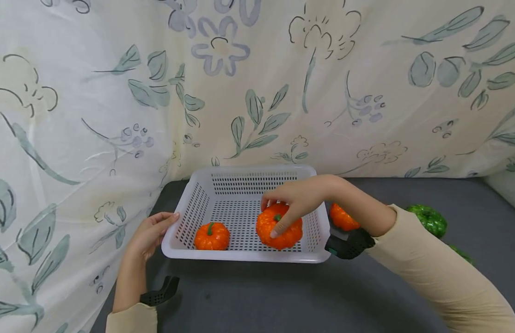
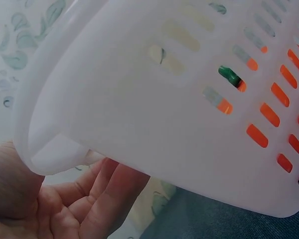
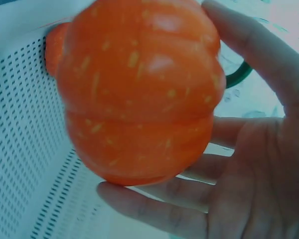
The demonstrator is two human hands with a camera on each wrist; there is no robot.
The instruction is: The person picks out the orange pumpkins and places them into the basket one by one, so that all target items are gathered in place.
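Note:
A white perforated plastic basket (image 1: 263, 169) stands on the dark table. My left hand (image 1: 151, 233) pinches its left rim, thumb on top and the other fingers beneath, as the left wrist view also shows. Over the right half of the basket, my right hand (image 1: 295, 199) grips an orange pumpkin (image 1: 282, 231) with a green stem; thumb and fingers are spread round its sides in the right wrist view. A smaller orange pumpkin (image 1: 212, 236) sits inside the basket at the left front.
Right of the basket, partly behind the right forearm, lies another orange pumpkin (image 1: 343, 217). Farther right are a green bumpy vegetable-like thing (image 1: 428, 220) and a second green one (image 1: 460, 253), mostly covered by the sleeve. Patterned cloth (image 1: 257, 92) hangs behind and at the left.

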